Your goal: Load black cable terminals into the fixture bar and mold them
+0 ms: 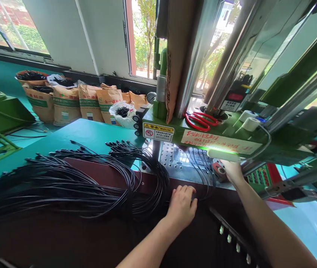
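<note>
Wall: brown sacks point(66, 102) lined up below the windows point(144, 41).
Machine: green, with red-handled scissors point(201, 121) on top near its front edge.
Cables: black bundle point(91, 195) along the brown tabletop's point(85, 169) far edge; thinner strands point(199, 167) cross the metal plate's point(172, 156) front edge.
Left hand point(183, 204): beside the bundle — fingers curled together, grip unclear.
Right hand point(233, 172): near the plate's right front corner — fingers hidden, cannot tell.
</note>
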Tool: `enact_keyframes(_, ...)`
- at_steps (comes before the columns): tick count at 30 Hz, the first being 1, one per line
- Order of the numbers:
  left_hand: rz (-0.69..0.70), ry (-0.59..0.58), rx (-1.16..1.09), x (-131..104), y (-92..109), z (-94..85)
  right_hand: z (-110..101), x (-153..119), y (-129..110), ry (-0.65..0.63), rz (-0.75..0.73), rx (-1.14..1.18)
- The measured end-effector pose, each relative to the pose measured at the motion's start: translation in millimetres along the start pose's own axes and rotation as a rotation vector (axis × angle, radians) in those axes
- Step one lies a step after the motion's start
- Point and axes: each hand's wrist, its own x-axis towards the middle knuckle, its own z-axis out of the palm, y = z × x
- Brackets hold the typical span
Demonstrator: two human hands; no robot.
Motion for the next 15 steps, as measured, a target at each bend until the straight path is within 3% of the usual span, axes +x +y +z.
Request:
enact_keyframes(9,-0.015,-0.010,0.000,0.4,0.3,-2.4,-7.9,-13.6,-6.2,-0.030,0.103,0.039)
enact_keyframes(15,-0.001,-0.021,0.006,-0.3,-0.7,-1.3,-22.4,-25.4,-18.0,-0.110,0.027,-0.091)
